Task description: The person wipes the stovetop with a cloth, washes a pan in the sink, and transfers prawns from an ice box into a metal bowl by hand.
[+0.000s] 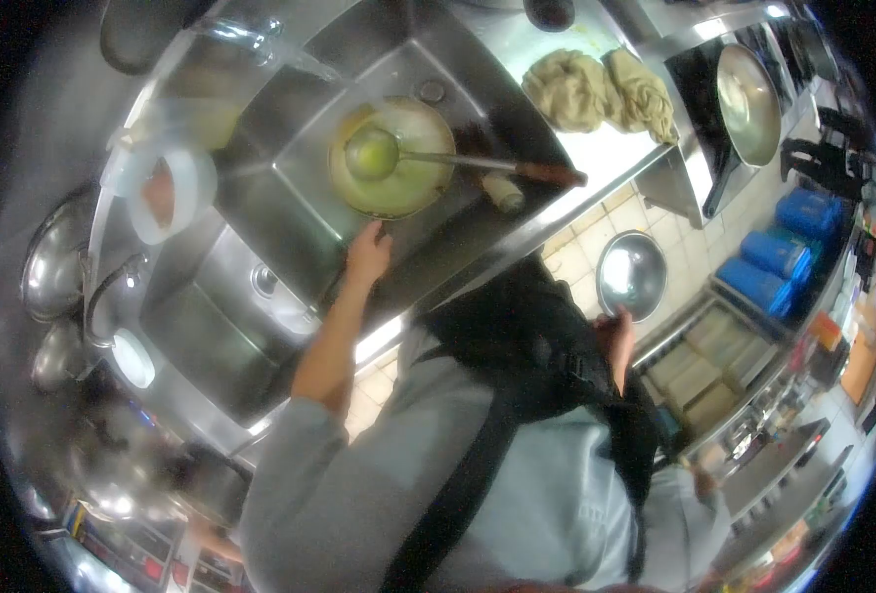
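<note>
My left hand [367, 259] is closed around the short handle of a round pan [420, 201] in the steel sink. Greenish-yellow liquid fills the pan's bottom. A ladle [438, 158] lies across it, its bowl over the pan and its wooden grip pointing toward the sink's right edge. A small pale object [502, 194], hard to make out, sits under the ladle's grip. Beside my body, my right hand [615, 338] grips the rim of a shiny metal bowl [632, 277], held above the tiled floor.
A second sink basin [206, 326] adjoins on the left, with a curved tap [112, 287] and a white container [171, 196] behind. Crumpled tan cloths [569, 91] lie on the right counter. Another pan [749, 104] and blue bundles [774, 255] are at the right.
</note>
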The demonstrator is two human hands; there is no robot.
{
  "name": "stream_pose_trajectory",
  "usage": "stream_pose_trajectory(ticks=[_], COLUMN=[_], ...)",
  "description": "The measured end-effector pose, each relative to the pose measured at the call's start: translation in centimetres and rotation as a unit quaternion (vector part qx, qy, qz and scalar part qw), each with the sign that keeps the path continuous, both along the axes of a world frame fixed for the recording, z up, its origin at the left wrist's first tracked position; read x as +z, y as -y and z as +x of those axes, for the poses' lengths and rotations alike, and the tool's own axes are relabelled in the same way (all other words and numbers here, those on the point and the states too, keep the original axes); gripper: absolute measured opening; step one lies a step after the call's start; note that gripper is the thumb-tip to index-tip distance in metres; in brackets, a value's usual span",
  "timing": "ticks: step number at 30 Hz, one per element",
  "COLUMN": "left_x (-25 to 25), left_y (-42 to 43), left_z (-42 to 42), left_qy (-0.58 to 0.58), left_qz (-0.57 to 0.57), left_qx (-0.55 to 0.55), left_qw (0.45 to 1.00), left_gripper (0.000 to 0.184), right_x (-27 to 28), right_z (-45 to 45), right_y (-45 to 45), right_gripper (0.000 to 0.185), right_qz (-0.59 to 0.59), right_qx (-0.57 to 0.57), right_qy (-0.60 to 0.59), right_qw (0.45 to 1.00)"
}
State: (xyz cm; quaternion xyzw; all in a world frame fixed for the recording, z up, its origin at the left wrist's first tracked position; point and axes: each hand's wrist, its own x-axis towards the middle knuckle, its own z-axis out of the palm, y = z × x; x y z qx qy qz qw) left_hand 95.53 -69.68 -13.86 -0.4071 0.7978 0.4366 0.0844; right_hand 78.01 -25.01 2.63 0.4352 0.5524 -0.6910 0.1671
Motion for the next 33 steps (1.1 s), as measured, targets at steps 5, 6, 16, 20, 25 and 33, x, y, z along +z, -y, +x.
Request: stream_pose_trajectory(ticks=[5, 6, 16, 20, 25, 33], left_x=[3.8, 3.8, 1.3, -0.2, -0.6, -5.8], left_y=[2.0, 2.2, 0.9, -0.9, -3.2, -3.8], left_z=[-3.7, -3.7, -0.7, -4.5, -11.9, -14.3], left_qy=[0.032, 0.042, 0.104, 0.021, 0.050, 0.080], left_qz=[0.013, 0.005, -0.032, 0.030, 0.015, -0.042], left_qx=[-0.005, -0.009, -0.040, 0.019, -0.062, -0.126], left_qw=[0.999, 0.999, 0.993, 0.999, 0.997, 0.988], left_gripper=[0.036, 0.034, 0.030, 0.032, 0.033, 0.035], right_x=[0.5, 0.6, 0.7, -0.8, 0.9, 1.2], right_z=[-0.5, -0.5, 0.3, 0.6, 0.8, 3.5], right_y=[0.7, 0.8, 1.0, -0.5, 0.0, -1.7], right_gripper=[0.030, 0.030, 0.031, 0.032, 0.035, 0.037], right_qz=[0.017, 0.018, 0.040, 0.086, 0.161, 0.190], right_qx=[0.001, 0.001, 0.011, 0.084, 0.133, 0.117], right_qy=[0.016, 0.017, 0.007, 0.024, 0.016, 0.011], right_qw=[1.000, 1.000, 0.999, 0.992, 0.978, 0.975])
